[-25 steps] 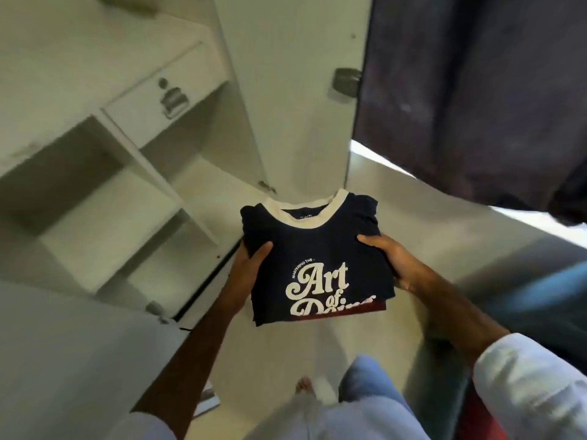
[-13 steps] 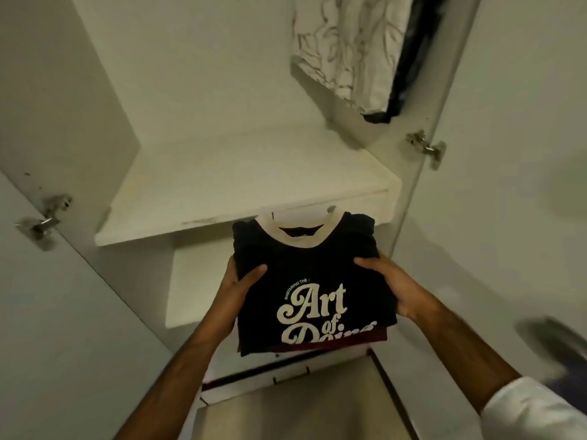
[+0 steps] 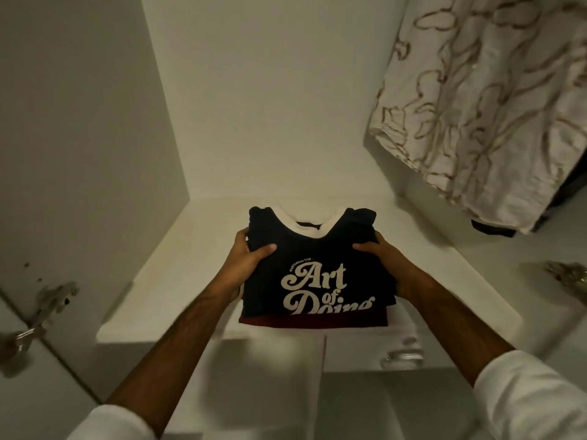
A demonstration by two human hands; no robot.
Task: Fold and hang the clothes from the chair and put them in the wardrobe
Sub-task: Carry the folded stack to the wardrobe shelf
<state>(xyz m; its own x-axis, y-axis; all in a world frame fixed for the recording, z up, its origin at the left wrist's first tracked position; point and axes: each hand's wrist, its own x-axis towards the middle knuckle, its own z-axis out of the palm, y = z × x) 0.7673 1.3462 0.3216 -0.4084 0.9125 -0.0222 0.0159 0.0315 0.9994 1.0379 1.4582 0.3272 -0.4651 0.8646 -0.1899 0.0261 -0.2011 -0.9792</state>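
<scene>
head view: the folded navy shirt (image 3: 313,268), stacked on a dark red garment (image 3: 313,321), sits at 6 o'clock of the wardrobe shelf (image 3: 152,300), near its front edge. the left hand (image 3: 246,260) grips the stack's 9 o'clock side, thumb on top; the right hand (image 3: 386,265) grips the 3 o'clock side likewise. the stack looks soft, light and floppy, so supporting both sides from underneath seems the best way to keep the folds. a patterned white garment (image 3: 482,100) hangs at 2 o'clock.
</scene>
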